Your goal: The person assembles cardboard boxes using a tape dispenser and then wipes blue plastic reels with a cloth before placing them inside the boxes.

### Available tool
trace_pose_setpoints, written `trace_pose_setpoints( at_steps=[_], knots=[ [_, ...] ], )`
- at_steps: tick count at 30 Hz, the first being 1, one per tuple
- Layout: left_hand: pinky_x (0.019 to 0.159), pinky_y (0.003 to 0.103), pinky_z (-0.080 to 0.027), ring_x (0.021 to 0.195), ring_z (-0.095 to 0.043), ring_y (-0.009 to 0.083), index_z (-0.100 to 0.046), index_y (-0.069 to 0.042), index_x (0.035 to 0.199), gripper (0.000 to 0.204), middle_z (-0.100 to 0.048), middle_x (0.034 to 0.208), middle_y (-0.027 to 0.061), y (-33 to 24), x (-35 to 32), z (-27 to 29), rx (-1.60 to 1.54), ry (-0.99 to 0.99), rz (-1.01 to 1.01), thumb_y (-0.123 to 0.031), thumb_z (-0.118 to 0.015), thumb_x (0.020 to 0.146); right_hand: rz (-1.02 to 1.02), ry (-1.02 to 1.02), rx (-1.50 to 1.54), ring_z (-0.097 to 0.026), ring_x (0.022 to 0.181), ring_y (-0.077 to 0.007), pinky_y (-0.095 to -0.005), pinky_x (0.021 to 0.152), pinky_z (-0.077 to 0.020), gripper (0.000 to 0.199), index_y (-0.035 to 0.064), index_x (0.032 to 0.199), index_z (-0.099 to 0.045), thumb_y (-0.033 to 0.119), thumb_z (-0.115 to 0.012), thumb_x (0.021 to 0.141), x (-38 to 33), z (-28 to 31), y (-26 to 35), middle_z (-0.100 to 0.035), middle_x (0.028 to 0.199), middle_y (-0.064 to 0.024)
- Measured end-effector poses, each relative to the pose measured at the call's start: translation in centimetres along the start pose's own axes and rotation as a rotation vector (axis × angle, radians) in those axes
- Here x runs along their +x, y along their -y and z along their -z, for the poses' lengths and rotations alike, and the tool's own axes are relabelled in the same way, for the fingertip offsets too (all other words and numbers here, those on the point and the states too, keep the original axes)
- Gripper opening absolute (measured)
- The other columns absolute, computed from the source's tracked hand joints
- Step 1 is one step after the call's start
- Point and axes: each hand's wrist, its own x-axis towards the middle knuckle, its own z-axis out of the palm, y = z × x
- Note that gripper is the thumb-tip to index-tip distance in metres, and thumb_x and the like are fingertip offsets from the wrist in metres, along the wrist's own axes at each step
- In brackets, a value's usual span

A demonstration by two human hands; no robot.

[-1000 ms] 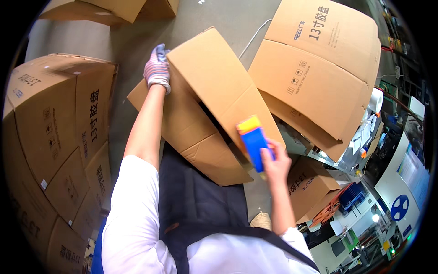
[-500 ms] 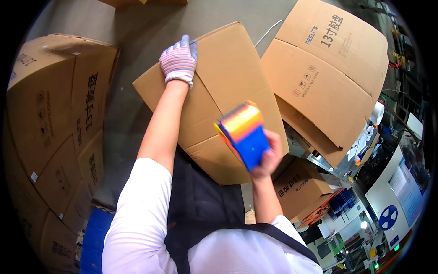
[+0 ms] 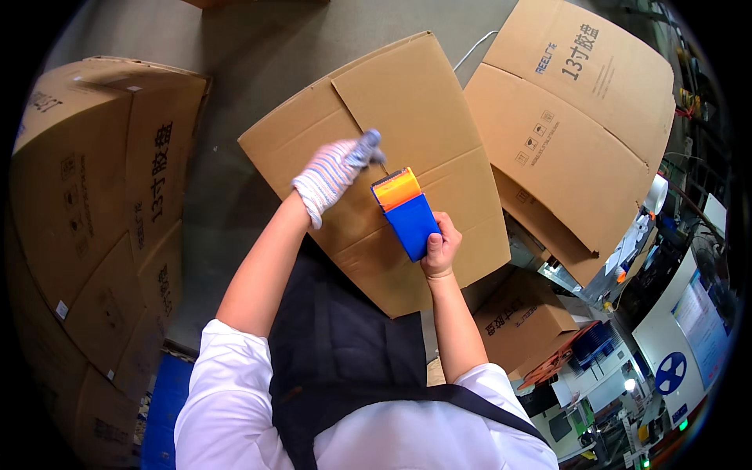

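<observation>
A closed brown carton [image 3: 446,117] stands in front of me, its two top flaps meeting along a slanting seam. My right hand [image 3: 442,247], bare, grips a blue tape dispenser [image 3: 413,227] with an orange front, held over the carton's top near the seam. Just left of the dispenser's front end is my left hand [image 3: 333,168], in a striped white knit glove with greyish fingers. Those fingers are smeared by motion, so whether they hold anything cannot be made out.
Big printed cartons [image 3: 102,219] are stacked at the left, above a blue bin [image 3: 168,411]. Another large carton [image 3: 564,117] is close by on the right, with a smaller carton [image 3: 521,317] below it. A cluttered workbench [image 3: 599,376] lies at the lower right.
My left hand has left the carton's far edge and come nearer, beside the dispenser. The tape dispenser in my right hand has shifted slightly left and up and is less blurred.
</observation>
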Motion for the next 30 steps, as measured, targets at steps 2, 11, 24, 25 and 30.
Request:
trace_pose_setpoints(
  at_steps=[2, 11, 24, 25, 30],
  knots=[
    [0.069, 0.031, -0.048, 0.069, -0.057, 0.0160, -0.067, -0.003, 0.085, 0.052, -0.064, 0.074, 0.0021, 1.7, 0.4, -0.5, -0.184, 0.299, 0.250, -0.052, -0.053, 0.087, 0.007, -0.002, -0.004, -0.055, 0.064, -0.0141, -0.0249, 0.060, -0.0433, 0.059, -0.0022, 0.086, -0.059, 0.056, -0.051, 0.086, 0.1, -0.2, 0.4, -0.058, 0.072, -0.0068],
    [0.065, 0.028, -0.046, 0.067, -0.055, 0.0114, -0.067, -0.004, 0.084, 0.026, -0.064, 0.075, 0.0039, -2.2, 7.0, 8.0, 0.363, -0.271, -0.308, -0.029, -0.065, 0.084, -0.143, 0.219, -0.139, -0.058, 0.067, -0.0141, -0.0271, 0.063, -0.0466, 0.049, 0.0011, 0.089, -0.057, 0.044, -0.072, 0.072, 2.9, -0.3, 5.5, -0.061, 0.074, -0.0072],
    [0.092, 0.037, -0.044, 0.108, -0.055, 0.0279, -0.059, -0.012, 0.116, 0.037, -0.060, 0.115, 0.0123, 0.5, 17.6, 10.8, 1.074, -0.054, 0.015, -0.033, -0.052, 0.086, -0.324, 0.106, -0.120, -0.058, 0.066, -0.0103, -0.0247, 0.061, -0.0475, 0.036, 0.0010, 0.086, -0.057, 0.027, -0.076, 0.070, 4.8, -2.6, 5.3, -0.063, 0.071, -0.0066],
    [0.093, 0.037, -0.043, 0.109, -0.055, 0.0282, -0.056, -0.012, 0.119, 0.040, -0.060, 0.115, 0.0131, -0.2, 16.6, 10.6, 1.164, -0.112, 0.067, -0.035, -0.051, 0.086, -0.328, 0.093, -0.079, -0.058, 0.065, -0.0100, -0.0244, 0.061, -0.0474, 0.036, 0.0010, 0.086, -0.057, 0.026, -0.077, 0.070, 4.8, -2.8, 5.4, -0.062, 0.071, -0.0065],
    [0.095, 0.038, -0.040, 0.112, -0.051, 0.0376, -0.037, -0.009, 0.134, 0.056, -0.051, 0.125, 0.0207, -1.8, 14.5, 11.1, 0.781, -0.127, -0.152, -0.044, -0.044, 0.091, -0.299, 0.111, -0.153, -0.058, 0.062, -0.0112, -0.0252, 0.059, -0.0474, 0.036, 0.0018, 0.085, -0.057, 0.028, -0.077, 0.069, 5.0, -2.6, 4.9, -0.062, 0.069, -0.0067]
  ],
)
